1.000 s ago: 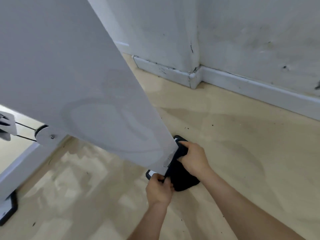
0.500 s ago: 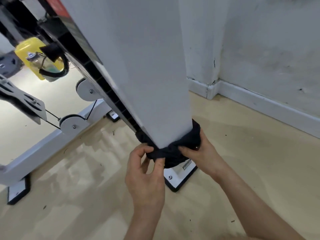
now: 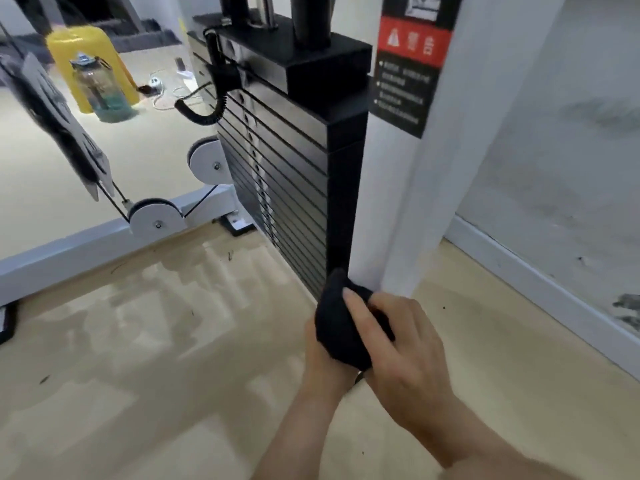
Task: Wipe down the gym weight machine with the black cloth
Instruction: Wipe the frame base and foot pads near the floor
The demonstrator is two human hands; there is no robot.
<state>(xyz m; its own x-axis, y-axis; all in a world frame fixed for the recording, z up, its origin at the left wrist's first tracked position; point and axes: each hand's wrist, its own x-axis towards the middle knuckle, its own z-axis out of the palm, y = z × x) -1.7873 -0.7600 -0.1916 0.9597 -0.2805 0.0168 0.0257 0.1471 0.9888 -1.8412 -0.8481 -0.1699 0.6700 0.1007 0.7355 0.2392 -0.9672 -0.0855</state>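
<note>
Weight machine [image 3: 408, 188]: you stand close at its white upright post, and the black plate stack [image 3: 287, 174] is just left of it.
Step in hand: I judge you wipe the foot of the post, low near the floor [image 3: 173, 341].
Black cloth [image 3: 341, 327]: bunched between both your hands, its upper end touching the bottom of the post and stack.
Right hand [image 3: 401, 348]: fingers curled over the cloth, grasping it.
Left hand [image 3: 323, 362]: mostly hidden under the cloth; it seems to hold the cloth from below.
Next move: probably slide the cloth up the post, keeping it pressed flat.
</note>
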